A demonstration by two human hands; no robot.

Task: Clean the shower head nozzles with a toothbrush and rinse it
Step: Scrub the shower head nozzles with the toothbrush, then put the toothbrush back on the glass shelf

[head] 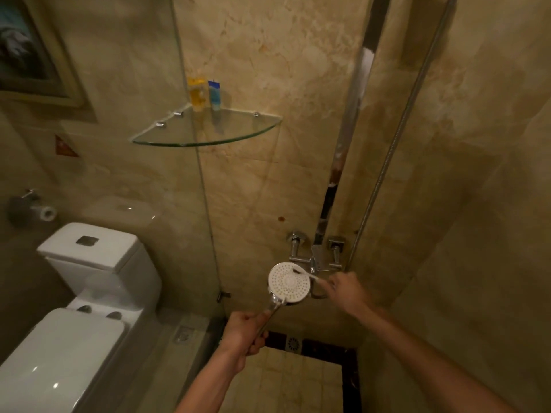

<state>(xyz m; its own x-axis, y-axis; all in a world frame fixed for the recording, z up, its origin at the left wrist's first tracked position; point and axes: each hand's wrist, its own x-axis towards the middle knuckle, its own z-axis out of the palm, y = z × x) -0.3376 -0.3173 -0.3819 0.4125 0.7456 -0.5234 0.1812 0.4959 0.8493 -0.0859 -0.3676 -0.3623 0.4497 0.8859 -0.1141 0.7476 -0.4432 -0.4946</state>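
Observation:
A round white shower head [288, 282] with many small nozzle holes faces up toward me, low in the middle of the view. My left hand [245, 332] is closed around its chrome handle from below. My right hand [345, 289] grips a pale toothbrush [310, 275] by the handle, to the right of the head. The brush's dark bristle end rests on the upper right edge of the nozzle face. No water is visibly flowing.
The chrome mixer tap [316, 257] sits on the wall just behind the shower head, with a metal hose [396, 138] rising beside a vertical rail. A glass corner shelf [208, 129] holds two small bottles. A glass partition separates the toilet [89, 281] at left. A floor drain [293, 343] lies below.

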